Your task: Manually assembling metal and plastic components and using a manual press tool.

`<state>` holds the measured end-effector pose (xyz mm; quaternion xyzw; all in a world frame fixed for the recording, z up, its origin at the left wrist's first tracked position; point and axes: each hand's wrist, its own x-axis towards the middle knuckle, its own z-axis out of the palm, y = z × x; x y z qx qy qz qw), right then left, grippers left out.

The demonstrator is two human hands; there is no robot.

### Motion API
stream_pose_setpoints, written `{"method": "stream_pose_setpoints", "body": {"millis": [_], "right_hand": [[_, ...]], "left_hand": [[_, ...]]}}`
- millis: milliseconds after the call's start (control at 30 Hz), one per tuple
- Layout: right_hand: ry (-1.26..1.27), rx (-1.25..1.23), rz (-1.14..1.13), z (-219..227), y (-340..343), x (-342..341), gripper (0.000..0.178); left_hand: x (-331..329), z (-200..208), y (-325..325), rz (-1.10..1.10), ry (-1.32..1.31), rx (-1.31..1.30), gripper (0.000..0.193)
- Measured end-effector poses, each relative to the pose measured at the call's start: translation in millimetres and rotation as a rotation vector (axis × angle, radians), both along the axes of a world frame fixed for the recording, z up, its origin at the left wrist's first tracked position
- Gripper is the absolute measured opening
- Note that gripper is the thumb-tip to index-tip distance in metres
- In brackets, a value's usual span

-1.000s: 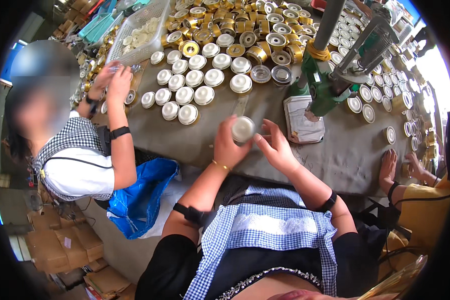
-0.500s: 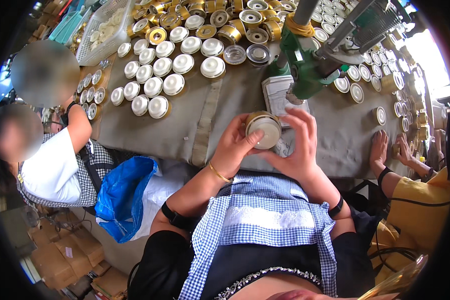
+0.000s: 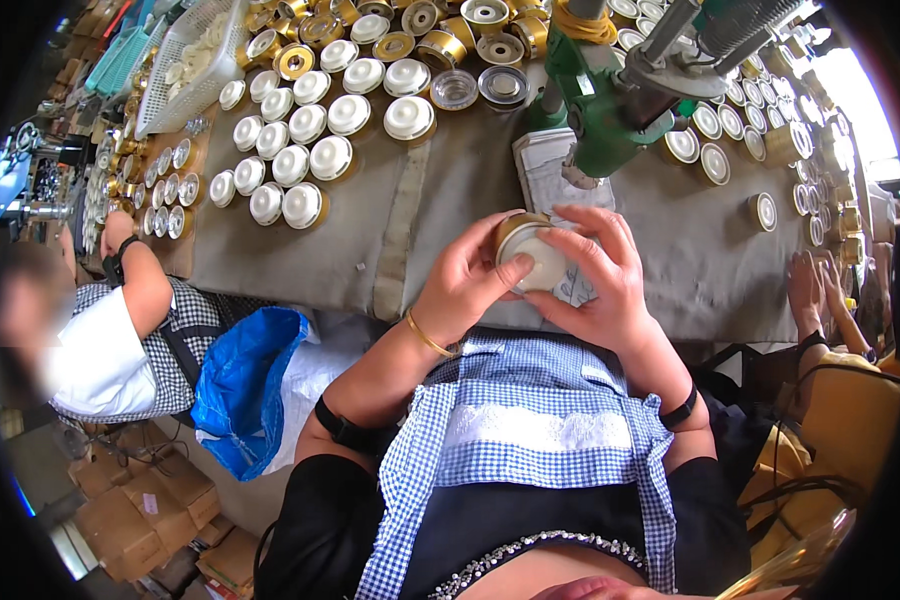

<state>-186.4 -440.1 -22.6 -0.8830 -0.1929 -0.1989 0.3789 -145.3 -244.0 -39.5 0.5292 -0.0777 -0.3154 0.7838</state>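
Observation:
A round gold-sided cap with a whitish inner disc (image 3: pixel 545 268) is between my hands, above the near edge of the table. My left hand (image 3: pixel 470 275) grips its left side, thumb lying across the pale face. On the other side my right hand (image 3: pixel 602 268) has its fingers on the top rim and its thumb at the lower edge. Just beyond the cap stands a green bench press (image 3: pixel 610 105) with a pale block (image 3: pixel 545 175) at its base. Rows of white-topped gold caps (image 3: pixel 330 157) stand at the left of the table.
The grey-brown covered table (image 3: pixel 300 265) also bears gold rings (image 3: pixel 445 45), clear discs (image 3: pixel 454 90) and a white basket (image 3: pixel 192 70). More caps (image 3: pixel 715 163) stand at right. Co-workers' hands (image 3: pixel 808 290) rest there; another person (image 3: pixel 100 340) is at left beside a blue bag (image 3: pixel 245 390).
My right hand has closed in, its fingers now on the cap's rim where they were raised apart before. The view has shifted slightly, and the co-worker's hands at right have moved.

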Motion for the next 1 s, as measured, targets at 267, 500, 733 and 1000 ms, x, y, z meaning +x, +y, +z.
{"method": "stream_pose_setpoints", "body": {"millis": [267, 500, 733, 1000], "right_hand": [[0.72, 0.902, 0.03, -28.7, -5.9, -16.9, 0.047], [0.807, 0.809, -0.155, -53.6, -14.9, -10.8, 0.043], [0.982, 1.075, -0.243, -30.8, -26.6, -1.3, 0.043], [0.998, 1.154, -0.247, -21.2, -21.1, -1.1, 0.051]], "left_hand": [[0.0, -12.9, -0.7, -0.059, -0.433, 0.283, 0.053], [16.4, -41.0, -18.3, -0.162, -0.349, 0.471, 0.047], [33.7, -25.0, -29.8, -0.267, 0.263, 0.141, 0.043], [29.8, -29.2, -32.0, -0.182, 0.213, 0.082, 0.039]]}}
